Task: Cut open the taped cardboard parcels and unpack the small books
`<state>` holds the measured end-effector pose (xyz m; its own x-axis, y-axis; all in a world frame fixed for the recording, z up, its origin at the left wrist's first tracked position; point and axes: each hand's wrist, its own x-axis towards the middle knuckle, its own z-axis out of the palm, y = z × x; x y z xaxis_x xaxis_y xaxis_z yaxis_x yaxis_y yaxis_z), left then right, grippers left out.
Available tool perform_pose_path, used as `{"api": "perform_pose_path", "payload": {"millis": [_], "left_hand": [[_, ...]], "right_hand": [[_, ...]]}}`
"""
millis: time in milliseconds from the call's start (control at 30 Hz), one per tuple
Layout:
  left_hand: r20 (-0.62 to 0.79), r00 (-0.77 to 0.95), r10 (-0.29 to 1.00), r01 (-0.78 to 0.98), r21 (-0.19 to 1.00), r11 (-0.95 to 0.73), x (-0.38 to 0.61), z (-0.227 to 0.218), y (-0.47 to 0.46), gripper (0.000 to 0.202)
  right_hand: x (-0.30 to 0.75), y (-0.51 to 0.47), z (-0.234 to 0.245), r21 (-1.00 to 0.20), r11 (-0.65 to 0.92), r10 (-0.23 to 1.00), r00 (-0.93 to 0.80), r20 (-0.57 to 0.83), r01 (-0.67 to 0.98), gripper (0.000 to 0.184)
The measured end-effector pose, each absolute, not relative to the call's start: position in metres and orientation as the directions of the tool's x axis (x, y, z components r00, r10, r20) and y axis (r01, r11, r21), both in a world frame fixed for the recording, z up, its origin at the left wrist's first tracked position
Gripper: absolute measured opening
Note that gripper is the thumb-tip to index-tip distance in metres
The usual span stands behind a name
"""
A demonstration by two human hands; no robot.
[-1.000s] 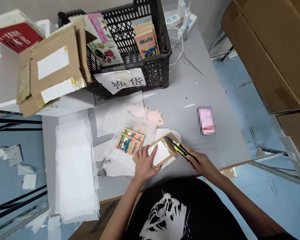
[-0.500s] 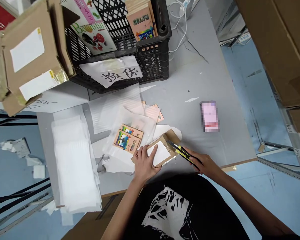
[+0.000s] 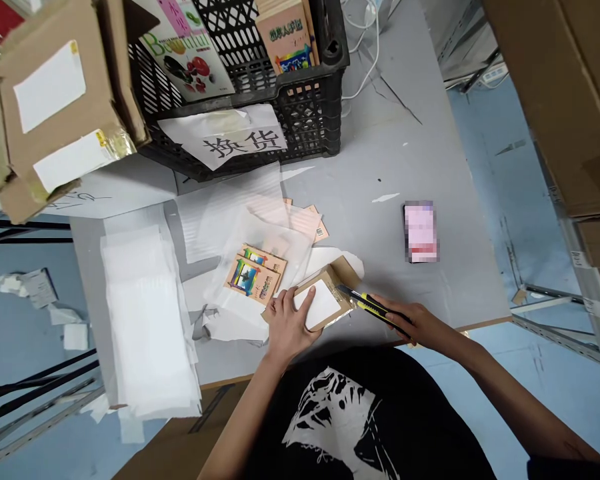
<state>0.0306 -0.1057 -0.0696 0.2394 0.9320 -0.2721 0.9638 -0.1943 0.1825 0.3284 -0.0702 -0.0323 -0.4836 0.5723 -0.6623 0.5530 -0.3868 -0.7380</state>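
Observation:
A small brown cardboard parcel with a white label lies near the table's front edge. My left hand presses down on its left part, fingers spread over the label. My right hand is closed round a yellow and black utility knife, whose tip touches the parcel's right edge. Just left of the parcel lie small colourful booklets in clear plastic bags.
A black crate of books with a paper sign stands at the back. An opened cardboard box sits at the back left. A stack of white foam sheets lies left. A pink phone lies right. Large cartons stand at right.
The knife has slid from the top of the parcel back to its right edge, my right hand drawing toward me. The view has tilted downward. My left hand stays on the parcel.

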Motion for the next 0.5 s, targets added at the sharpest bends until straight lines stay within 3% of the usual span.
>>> {"api": "perform_pose_path", "payload": {"millis": [500], "left_hand": [[-0.289,0.225,0.931,0.967,0.185,-0.177,0.031,-0.071,-0.107,0.082]], "right_hand": [[0.335,-0.085,-0.02,-0.73,-0.223,0.593,-0.505,-0.627,0.646,0.048]]}}
